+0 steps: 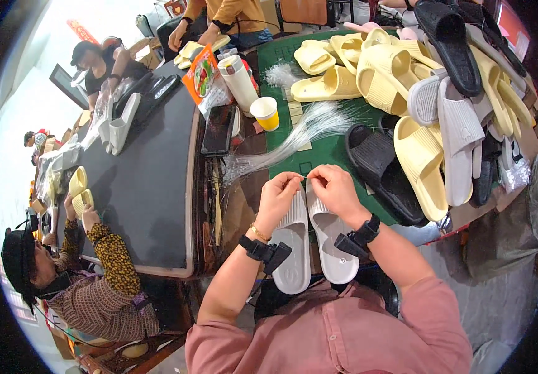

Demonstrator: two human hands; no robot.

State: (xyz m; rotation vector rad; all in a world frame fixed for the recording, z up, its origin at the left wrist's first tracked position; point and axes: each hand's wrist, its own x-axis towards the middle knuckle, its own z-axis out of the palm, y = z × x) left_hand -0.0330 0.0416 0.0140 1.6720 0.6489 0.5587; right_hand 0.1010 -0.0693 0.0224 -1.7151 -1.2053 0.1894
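My left hand (279, 198) and my right hand (338, 192) meet above the toe ends of two light grey slippers, fingertips pinched close together. Between them runs a thin pale strand (304, 176), like a clear plastic tie; its ends are hidden by my fingers. Below my left hand lies the left grey slipper (291, 252), and the right grey slipper (335, 249) is beside it, heels toward me at the table's near edge. Just beyond my hands a loose bundle of clear plastic strands (309, 134) fans out over the green mat (328, 163).
Cream slippers (328, 86), black slippers (384, 171) and grey slippers (459, 121) pile up at the right. A phone (219, 129), white bottle (239, 84) and yellow paper cup (265, 114) stand left. Co-workers handle slippers around the dark table (150, 181); one (104, 293) sits near left.
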